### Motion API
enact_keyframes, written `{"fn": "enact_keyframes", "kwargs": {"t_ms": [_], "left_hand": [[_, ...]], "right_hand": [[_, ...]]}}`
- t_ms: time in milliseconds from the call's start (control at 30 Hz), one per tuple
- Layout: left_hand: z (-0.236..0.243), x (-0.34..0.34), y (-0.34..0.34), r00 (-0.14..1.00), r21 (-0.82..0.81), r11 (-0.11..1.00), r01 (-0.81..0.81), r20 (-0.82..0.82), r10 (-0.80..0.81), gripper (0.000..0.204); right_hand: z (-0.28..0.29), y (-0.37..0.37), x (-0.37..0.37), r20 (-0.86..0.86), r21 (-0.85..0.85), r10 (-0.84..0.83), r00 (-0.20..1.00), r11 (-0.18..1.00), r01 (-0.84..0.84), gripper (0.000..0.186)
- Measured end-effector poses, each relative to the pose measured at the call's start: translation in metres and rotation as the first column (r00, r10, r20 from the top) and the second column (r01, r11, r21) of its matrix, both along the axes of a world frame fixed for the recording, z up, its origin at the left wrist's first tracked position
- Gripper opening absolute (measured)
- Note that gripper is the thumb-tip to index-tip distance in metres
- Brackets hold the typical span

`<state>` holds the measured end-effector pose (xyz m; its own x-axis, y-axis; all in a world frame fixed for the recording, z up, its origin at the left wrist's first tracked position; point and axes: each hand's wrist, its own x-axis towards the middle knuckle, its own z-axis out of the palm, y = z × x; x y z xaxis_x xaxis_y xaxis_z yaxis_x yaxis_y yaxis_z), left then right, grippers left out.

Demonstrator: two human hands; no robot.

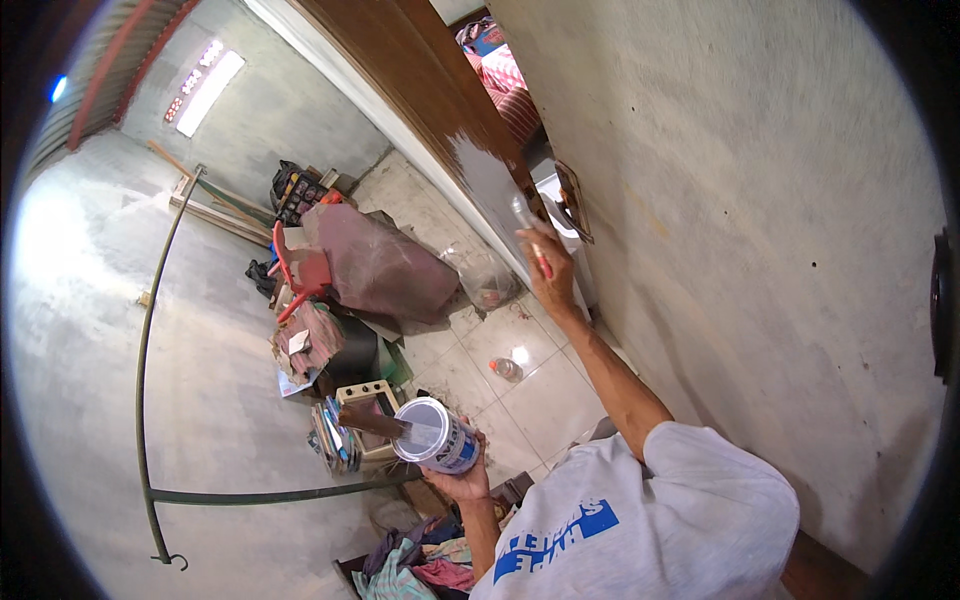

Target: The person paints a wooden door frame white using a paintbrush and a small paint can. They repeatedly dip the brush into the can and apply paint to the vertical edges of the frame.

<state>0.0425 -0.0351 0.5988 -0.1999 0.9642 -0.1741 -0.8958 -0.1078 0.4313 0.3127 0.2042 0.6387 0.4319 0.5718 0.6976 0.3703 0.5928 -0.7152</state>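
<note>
My right hand [552,272] is closed around a paintbrush [521,212] with a red handle. Its bristles lie against a brown wooden door frame [425,75], at the lower end of a pale grey paint patch [483,172] with a ragged upper edge. Lower down, my left hand [470,482] grips a paint can [455,448] from below and the side. The can has no lid and is tilted, with a whitish inside. A flat brown stick [368,421] pokes out over its rim, its inner end pale with paint.
Beyond the frame, a room holds a red plastic chair [305,272], a covered bulky object [385,265], a clear bottle [506,370] on the tiles, stacked books [335,437] and piled clothes [400,565]. A dark metal pole [147,330] stands left. A plain wall [740,200] rises on the right.
</note>
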Motion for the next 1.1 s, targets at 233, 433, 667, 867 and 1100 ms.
{"fn": "enact_keyframes", "kwargs": {"t_ms": [233,433,667,867,1100], "left_hand": [[0.003,0.005,0.000,1.000,0.033,0.999,-0.004,0.031,0.003,0.084],[-0.002,0.000,0.001,0.998,0.020,1.000,-0.015,0.064,0.014,0.085],[-0.008,-0.002,0.004,0.998,0.019,1.000,-0.006,0.068,0.005,0.082],[-0.011,-0.005,0.000,0.998,-0.007,1.000,-0.022,0.058,0.022,0.080],[-0.010,-0.002,0.001,0.998,0.013,1.000,0.010,0.059,-0.011,0.081]], "right_hand": [[-0.005,-0.004,-0.008,-0.108,-0.023,0.001,0.994,1.000,-0.003,0.021],[-0.034,-0.008,-0.022,-0.351,-0.131,0.131,0.927,0.974,-0.187,0.015],[-0.022,0.030,-0.027,-0.718,-0.044,0.176,0.673,0.954,-0.297,0.018],[0.039,0.018,-0.017,-0.358,0.162,0.290,0.888,0.956,-0.246,0.020],[-0.126,-0.003,-0.027,-0.848,-0.096,0.126,0.514,0.918,-0.384,0.020]]}}
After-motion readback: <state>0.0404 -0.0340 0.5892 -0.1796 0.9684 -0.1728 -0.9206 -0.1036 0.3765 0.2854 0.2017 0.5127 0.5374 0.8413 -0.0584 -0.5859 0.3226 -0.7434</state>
